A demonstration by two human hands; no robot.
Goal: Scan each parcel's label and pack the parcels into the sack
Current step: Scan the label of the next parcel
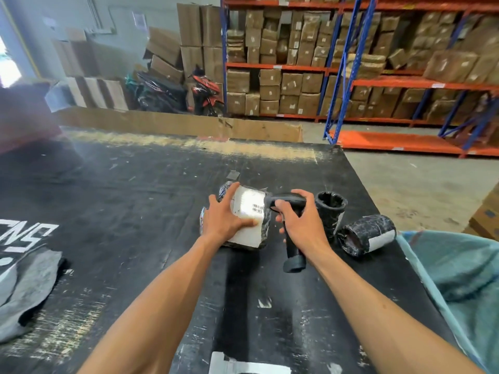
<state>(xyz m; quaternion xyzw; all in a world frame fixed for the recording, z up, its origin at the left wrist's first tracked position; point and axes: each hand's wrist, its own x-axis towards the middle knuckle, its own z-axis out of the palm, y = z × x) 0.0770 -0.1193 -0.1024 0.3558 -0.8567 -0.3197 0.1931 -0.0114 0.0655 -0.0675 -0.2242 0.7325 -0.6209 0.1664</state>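
Note:
A black-wrapped parcel [249, 233] with a white label lies on the black table [135, 198]. My left hand [225, 217] rests on its left side, fingers spread over the label. My right hand [302, 220] grips a black handheld scanner [293, 252], whose head points at the label's barcode; a bright patch lights the label. Two more black-wrapped cylindrical parcels lie to the right: one upright [330, 211], one on its side [367, 234] with a white label. The teal sack [459, 271] hangs at the table's right edge.
A grey and black cloth [27, 287] lies at the table's left. A white label [243, 365] sits at the near edge. Cardboard lines the table's far side. Shelves of boxes and motorbikes stand behind; bare floor lies to the right.

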